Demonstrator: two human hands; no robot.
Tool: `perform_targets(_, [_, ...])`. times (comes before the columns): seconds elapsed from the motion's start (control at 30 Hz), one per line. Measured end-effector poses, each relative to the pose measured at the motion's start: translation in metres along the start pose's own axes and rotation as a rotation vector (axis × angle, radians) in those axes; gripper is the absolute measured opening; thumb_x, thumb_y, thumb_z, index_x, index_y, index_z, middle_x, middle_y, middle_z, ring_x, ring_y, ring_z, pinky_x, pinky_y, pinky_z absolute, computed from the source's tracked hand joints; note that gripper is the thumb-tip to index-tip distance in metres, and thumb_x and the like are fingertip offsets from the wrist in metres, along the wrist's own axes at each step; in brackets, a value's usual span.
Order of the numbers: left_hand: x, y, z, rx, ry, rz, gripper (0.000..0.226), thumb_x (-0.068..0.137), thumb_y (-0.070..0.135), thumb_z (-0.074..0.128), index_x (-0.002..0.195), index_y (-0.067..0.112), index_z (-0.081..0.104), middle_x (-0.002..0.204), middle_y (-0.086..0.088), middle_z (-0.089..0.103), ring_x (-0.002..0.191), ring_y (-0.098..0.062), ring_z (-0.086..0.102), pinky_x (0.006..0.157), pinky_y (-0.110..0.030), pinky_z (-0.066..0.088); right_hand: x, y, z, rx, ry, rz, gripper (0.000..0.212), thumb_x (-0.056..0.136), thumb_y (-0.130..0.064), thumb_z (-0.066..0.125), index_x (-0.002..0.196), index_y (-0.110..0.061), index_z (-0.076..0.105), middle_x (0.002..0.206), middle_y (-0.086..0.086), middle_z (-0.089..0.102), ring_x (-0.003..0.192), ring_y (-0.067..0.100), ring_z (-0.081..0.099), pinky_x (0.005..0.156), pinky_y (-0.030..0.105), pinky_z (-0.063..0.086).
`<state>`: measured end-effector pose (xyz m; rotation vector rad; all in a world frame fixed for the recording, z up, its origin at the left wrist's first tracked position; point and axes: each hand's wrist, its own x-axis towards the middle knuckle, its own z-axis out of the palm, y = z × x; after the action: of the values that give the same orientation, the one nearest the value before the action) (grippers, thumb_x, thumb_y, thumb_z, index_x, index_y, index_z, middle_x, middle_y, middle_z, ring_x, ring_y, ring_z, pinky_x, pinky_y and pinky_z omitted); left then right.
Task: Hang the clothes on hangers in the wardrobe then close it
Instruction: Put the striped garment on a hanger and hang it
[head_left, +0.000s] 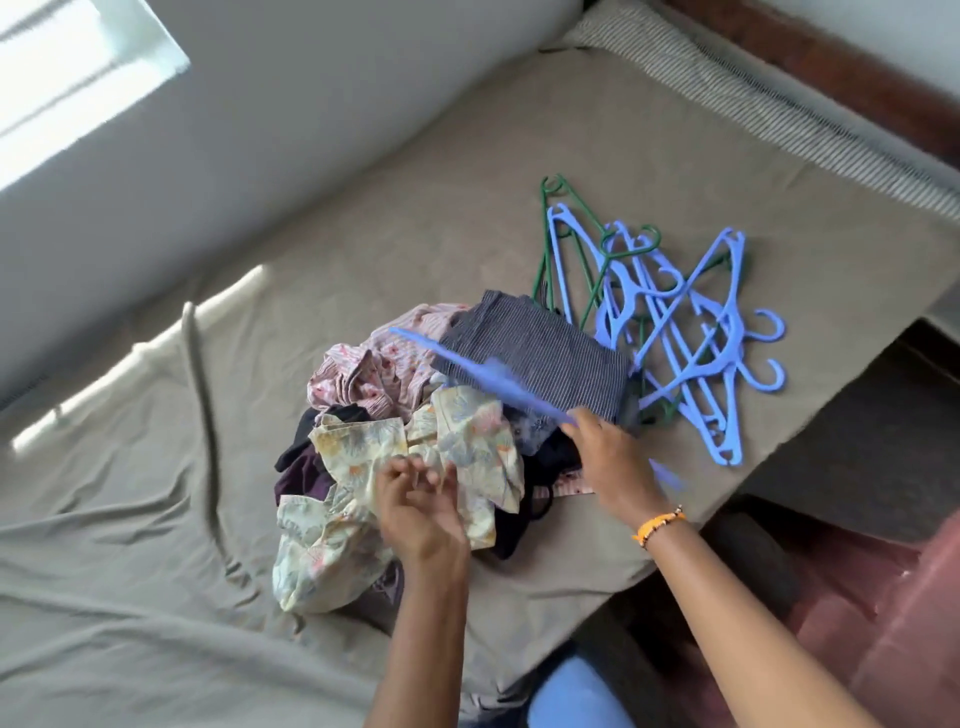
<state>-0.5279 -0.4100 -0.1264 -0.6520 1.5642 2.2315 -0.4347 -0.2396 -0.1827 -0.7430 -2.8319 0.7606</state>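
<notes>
A heap of clothes lies on the bed: a cream floral shirt in front, a pink patterned garment behind it, a folded dark striped piece on top, dark items underneath. My right hand grips a blue hanger, blurred, held slanting over the heap. My left hand hovers over the floral shirt with fingers loosely curled and holds nothing. A pile of blue and green hangers lies to the right of the clothes.
The bed sheet is olive-grey and wrinkled, with a striped mattress edge at the far side. The bed's corner ends at the right, above a reddish floor. A wall and a bright window stand to the left.
</notes>
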Motion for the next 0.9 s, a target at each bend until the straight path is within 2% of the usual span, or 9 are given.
perform_targets(0.07, [-0.005, 0.009, 0.007, 0.031, -0.085, -0.003, 0.029, 0.086, -0.010, 0.033, 0.075, 0.013, 0.045, 0.075, -0.003, 0.046, 0.052, -0.009, 0.047, 0.061, -0.024, 0.051, 0.002, -0.012, -0.022, 0.104, 0.115, 0.102, 0.028, 0.098, -0.023, 0.042, 0.088, 0.000, 0.054, 0.067, 0.016, 0.058, 0.059, 0.039, 0.057, 0.046, 0.034, 0.033])
perform_targets(0.13, [-0.011, 0.009, 0.018, 0.375, -0.247, 0.017, 0.026, 0.083, -0.011, 0.045, 0.088, 0.014, 0.050, 0.091, -0.009, 0.051, 0.065, -0.010, 0.057, 0.063, -0.020, 0.051, 0.006, -0.031, -0.051, 0.232, 0.188, 0.151, 0.025, 0.100, -0.017, 0.043, 0.088, 0.001, 0.056, 0.075, 0.018, 0.063, 0.066, 0.037, 0.057, 0.051, 0.033, 0.033])
perform_targets(0.2, [-0.022, 0.004, 0.028, 0.732, -0.504, 0.065, 0.041, 0.082, -0.002, 0.058, 0.115, 0.019, 0.047, 0.116, -0.009, 0.052, 0.093, -0.014, 0.058, 0.078, -0.021, 0.048, 0.010, -0.050, -0.082, 0.392, 0.233, 0.238, 0.027, 0.100, -0.019, 0.042, 0.090, -0.001, 0.059, 0.076, 0.016, 0.061, 0.068, 0.031, 0.054, 0.058, 0.029, 0.031])
perform_targets(0.3, [-0.040, 0.003, 0.040, 0.990, -0.717, 0.287, 0.084, 0.075, 0.006, 0.070, 0.145, 0.014, 0.024, 0.143, -0.004, 0.033, 0.130, -0.016, 0.034, 0.108, -0.024, 0.029, 0.011, -0.075, -0.128, 0.489, 0.315, 0.310, 0.028, 0.100, -0.016, 0.041, 0.090, -0.001, 0.062, 0.072, 0.008, 0.056, 0.068, 0.023, 0.050, 0.060, 0.028, 0.030])
perform_targets(0.4, [-0.057, 0.015, 0.048, 1.002, -0.770, 0.395, 0.092, 0.073, 0.004, 0.067, 0.149, 0.015, 0.016, 0.151, -0.002, 0.025, 0.139, -0.013, 0.022, 0.106, -0.013, 0.015, 0.006, -0.099, -0.172, 0.466, 0.403, 0.284, 0.027, 0.099, -0.014, 0.042, 0.084, -0.004, 0.062, 0.060, -0.001, 0.050, 0.057, 0.011, 0.048, 0.057, 0.027, 0.030])
perform_targets(0.5, [-0.070, 0.037, 0.051, 0.952, -0.799, 0.509, 0.091, 0.073, 0.000, 0.069, 0.148, 0.016, 0.020, 0.150, -0.005, 0.029, 0.139, -0.017, 0.027, 0.105, -0.013, 0.018, -0.003, -0.124, -0.210, 0.500, 0.469, 0.246, 0.028, 0.100, -0.015, 0.041, 0.077, -0.011, 0.058, 0.056, -0.004, 0.046, 0.044, 0.001, 0.045, 0.050, 0.020, 0.029])
perform_targets(0.63, [-0.101, 0.067, 0.055, 0.898, -0.920, 0.809, 0.088, 0.068, 0.007, 0.075, 0.142, 0.019, 0.031, 0.133, -0.006, 0.041, 0.123, -0.019, 0.041, 0.102, -0.025, 0.034, -0.024, -0.165, -0.243, 0.847, 0.488, 0.259, 0.032, 0.101, -0.014, 0.038, 0.071, -0.014, 0.051, 0.056, 0.000, 0.036, 0.034, 0.000, 0.027, 0.039, 0.013, 0.023])
perform_targets(0.8, [-0.138, 0.093, 0.049, 0.828, -0.763, 1.062, 0.074, 0.066, 0.015, 0.058, 0.137, 0.021, 0.036, 0.111, -0.006, 0.048, 0.098, -0.027, 0.050, 0.087, -0.037, 0.044, -0.066, -0.207, -0.261, 1.006, 0.466, 0.273, 0.030, 0.102, -0.014, 0.035, 0.076, -0.010, 0.050, 0.059, 0.002, 0.034, 0.032, 0.000, 0.023, 0.035, 0.011, 0.020])
perform_targets(0.9, [-0.144, 0.105, 0.036, 0.761, -0.921, 1.108, 0.074, 0.063, 0.000, 0.057, 0.134, 0.018, 0.049, 0.103, -0.002, 0.056, 0.091, -0.022, 0.054, 0.083, -0.037, 0.047, -0.099, -0.215, -0.266, 0.979, 0.490, 0.288, 0.030, 0.101, -0.014, 0.036, 0.078, -0.009, 0.054, 0.059, 0.001, 0.035, 0.032, 0.000, 0.024, 0.035, 0.012, 0.021])
